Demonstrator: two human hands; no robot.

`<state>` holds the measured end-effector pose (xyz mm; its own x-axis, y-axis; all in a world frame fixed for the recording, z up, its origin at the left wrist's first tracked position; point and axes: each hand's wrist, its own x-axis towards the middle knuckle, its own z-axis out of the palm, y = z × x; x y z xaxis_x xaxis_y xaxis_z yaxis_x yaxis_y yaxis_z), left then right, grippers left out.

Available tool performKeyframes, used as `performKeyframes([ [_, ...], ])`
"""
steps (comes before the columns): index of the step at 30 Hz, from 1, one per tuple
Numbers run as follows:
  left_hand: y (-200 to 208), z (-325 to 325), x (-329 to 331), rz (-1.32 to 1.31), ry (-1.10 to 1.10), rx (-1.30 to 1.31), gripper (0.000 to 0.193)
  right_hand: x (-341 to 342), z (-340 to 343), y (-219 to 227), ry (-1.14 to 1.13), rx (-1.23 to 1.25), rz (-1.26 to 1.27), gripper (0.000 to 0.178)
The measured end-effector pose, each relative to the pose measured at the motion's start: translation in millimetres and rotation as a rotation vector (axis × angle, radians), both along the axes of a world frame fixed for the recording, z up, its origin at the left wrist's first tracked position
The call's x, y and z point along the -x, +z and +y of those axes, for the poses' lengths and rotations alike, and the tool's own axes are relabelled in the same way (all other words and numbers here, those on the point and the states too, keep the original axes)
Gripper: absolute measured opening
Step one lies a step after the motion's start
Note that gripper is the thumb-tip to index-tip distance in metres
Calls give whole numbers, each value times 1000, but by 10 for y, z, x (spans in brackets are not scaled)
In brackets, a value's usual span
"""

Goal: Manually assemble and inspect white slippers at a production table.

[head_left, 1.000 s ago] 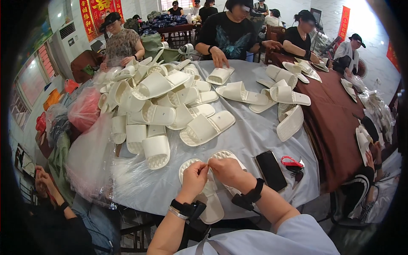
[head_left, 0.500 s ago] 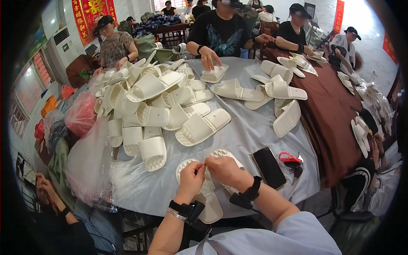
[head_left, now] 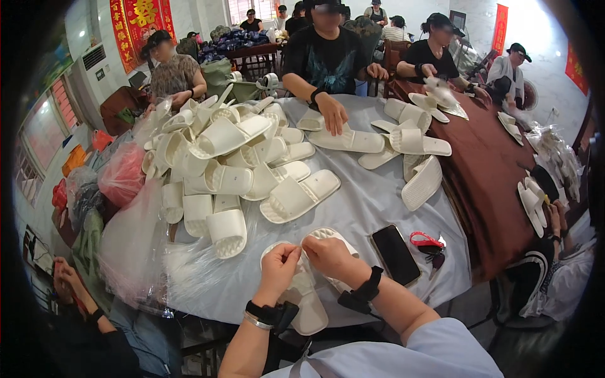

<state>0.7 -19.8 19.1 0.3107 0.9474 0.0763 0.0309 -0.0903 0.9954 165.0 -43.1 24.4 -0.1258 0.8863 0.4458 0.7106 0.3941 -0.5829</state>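
Note:
Two white slippers lie side by side at the near edge of the table, a left slipper (head_left: 309, 313) and a right slipper (head_left: 326, 234). Over the left one my left hand (head_left: 280, 269) is closed in a pinch. My right hand (head_left: 334, 257) is pinched too, above the right slipper and partly covering it. The fingertips of both hands are close together. Whatever they hold, if anything, is too small to make out.
A big heap of white slippers (head_left: 233, 135) covers the table's left half. Thin clear strips (head_left: 195, 271) and plastic bags (head_left: 129, 239) lie left. A phone (head_left: 395, 254) and keys with a red strap (head_left: 428, 242) are right. Across, a co-worker's hand (head_left: 332, 114) touches a slipper.
My hands stay pinched over the pair, with only a slight shift. The co-worker's hand across the table has moved from one slipper to a nearer one.

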Motion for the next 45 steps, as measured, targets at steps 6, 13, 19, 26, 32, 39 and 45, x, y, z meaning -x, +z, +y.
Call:
performKeyframes([
  [6, 528, -195, 201, -82, 29, -13, 10, -10, -13, -32, -19, 22, 0, 5],
  [13, 1846, -799, 529, -345, -208, -354, 10, -95, -17, -55, -11, 44, -14, 6],
  [19, 2599, -1344, 670, -714, -490, -281, 8, 51, 4, 74, 34, 70, 10, 4],
  [26, 2427, -1221, 785, -790, -479, -210, 8, -40, 13, 19, -46, -16, -4, 5],
  [32, 2451, -1168, 744, -816, -512, -170, 9, 17, -8, 2, -12, -9, -9, 6],
  [39, 2429, -1092, 806, -823, -495, -123, 9, 10, -18, 23, -27, 6, 0, 6],
  [45, 2408, -1058, 884, -818, -471, -64, 9, -13, 1, 24, -19, -14, 16, 4],
])
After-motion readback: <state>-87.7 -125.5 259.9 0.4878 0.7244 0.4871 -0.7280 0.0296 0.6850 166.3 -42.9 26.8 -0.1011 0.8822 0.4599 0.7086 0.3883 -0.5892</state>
